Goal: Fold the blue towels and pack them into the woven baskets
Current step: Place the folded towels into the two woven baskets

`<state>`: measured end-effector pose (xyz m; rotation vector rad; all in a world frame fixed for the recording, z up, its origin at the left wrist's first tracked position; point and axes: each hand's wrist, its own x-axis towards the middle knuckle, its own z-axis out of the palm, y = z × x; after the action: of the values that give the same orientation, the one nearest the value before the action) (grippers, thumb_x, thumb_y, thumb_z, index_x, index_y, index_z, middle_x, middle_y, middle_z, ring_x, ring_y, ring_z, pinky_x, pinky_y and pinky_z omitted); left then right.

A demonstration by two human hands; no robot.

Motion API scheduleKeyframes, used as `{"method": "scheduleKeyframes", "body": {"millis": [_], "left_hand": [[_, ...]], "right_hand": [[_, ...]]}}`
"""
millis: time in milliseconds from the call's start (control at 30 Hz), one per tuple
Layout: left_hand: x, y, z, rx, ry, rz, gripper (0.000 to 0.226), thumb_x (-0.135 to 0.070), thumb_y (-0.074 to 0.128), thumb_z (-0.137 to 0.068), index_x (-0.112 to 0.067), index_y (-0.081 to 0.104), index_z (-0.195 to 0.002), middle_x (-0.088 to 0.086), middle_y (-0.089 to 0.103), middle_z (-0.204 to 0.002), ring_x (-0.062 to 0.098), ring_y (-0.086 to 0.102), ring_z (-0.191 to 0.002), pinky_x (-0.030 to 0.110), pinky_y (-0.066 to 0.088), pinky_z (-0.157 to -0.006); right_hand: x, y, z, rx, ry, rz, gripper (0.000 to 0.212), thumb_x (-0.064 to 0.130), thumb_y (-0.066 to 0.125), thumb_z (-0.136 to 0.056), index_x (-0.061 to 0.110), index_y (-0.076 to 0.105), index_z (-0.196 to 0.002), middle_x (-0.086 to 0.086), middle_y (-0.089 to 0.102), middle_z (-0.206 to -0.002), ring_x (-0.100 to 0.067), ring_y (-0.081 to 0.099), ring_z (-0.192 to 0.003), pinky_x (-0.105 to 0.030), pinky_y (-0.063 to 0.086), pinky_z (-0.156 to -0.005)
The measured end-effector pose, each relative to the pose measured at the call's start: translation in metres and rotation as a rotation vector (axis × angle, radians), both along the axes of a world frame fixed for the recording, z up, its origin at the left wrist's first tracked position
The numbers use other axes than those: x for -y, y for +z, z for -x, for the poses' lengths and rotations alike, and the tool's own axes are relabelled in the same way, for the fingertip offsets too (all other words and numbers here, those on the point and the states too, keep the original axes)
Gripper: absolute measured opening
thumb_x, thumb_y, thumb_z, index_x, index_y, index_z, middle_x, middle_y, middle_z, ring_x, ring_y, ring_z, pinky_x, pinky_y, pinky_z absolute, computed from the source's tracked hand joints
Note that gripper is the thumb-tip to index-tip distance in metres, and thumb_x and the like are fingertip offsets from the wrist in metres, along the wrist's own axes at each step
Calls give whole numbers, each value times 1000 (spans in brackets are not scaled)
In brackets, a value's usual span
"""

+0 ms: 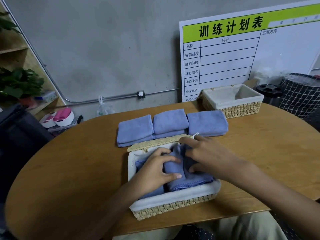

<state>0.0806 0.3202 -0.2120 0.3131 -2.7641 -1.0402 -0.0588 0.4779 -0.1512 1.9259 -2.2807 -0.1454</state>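
Left hand and right hand both grip the folded blue towel standing in the near woven basket. Best: keep folds pinched, seat it upright, snug beside the packed towel. Fingers curled, palms down; both forearms reach in from the near edge.

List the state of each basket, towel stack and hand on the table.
near basket: lid open, partly packed with towels
far basket: lid open, empty
three towel stacks: folded, side by side on the table
left hand: gripping a towel in the near basket
right hand: pressing the same towel
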Motion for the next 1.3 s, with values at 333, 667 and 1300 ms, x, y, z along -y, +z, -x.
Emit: {"method": "scheduleKeyframes", "body": {"millis": [333,667,1300], "left_hand": [[6,9,-11,148,-205,513,72,-72,35,-90,-31,49,-147,-13,27,-158,9,24,-145,35,27,-117],[19,10,-3,245,-240,535,83,-85,33,-81,-41,35,-152,-20,16,-164,9,18,-148,40,20,-118],[26,11,11,112,-155,331,66,-59,75,-79,-27,63,-135,-17,46,-146,-1,42,-131,17,32,-108]], "right_hand": [[-4,-18,7,-125,46,-172,40,61,61,-82,25,74,-92,8,68,-101,-22,54,-99,-33,27,-72],[0,-5,32,180,74,-285,52,69,62,-78,24,67,-105,7,63,-109,-18,57,-103,-39,45,-88],[23,-2,16,-80,63,-217,57,52,72,-78,20,59,-124,0,57,-128,-24,47,-120,-40,34,-94]]}}
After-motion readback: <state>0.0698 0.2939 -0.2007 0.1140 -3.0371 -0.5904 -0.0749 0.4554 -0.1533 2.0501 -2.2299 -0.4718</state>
